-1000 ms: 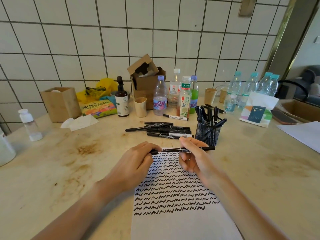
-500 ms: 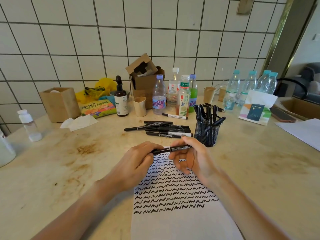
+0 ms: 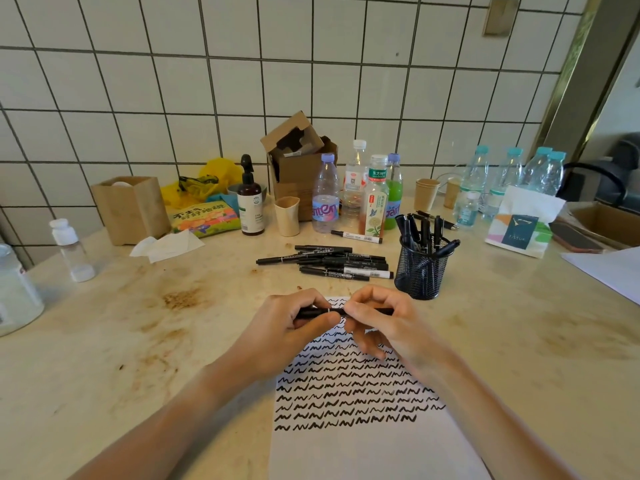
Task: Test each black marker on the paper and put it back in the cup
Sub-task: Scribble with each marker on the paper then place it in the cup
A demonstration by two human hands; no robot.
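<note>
A wide, stained stone counter point(image 3: 145, 341) ran along a white tiled wall, with bottles, cardboard boxes and paper cups crowded at the back. On the near part lay a sheet of white paper point(image 3: 363, 452), its upper half filled with rows of black squiggles. Right of the paper's top edge stood a black mesh cup point(image 3: 423, 271) holding several black markers upright. Left of the cup, a loose pile of markers point(image 3: 332, 262) lay flat on the counter.

Above the top of the paper, both hands held one black marker point(image 3: 337, 312) level, lying crosswise. The left hand point(image 3: 294, 327) had its fingers curled round one end, and the right hand point(image 3: 384, 323) pinched the other end between thumb and fingertips. Whether the cap was on, or being pushed on or pulled off, could not be told.

The marker looked light, stiff and smooth, likely a little slippery, so it is best gripped on the barrel with one hand and on the cap with the other.
</note>
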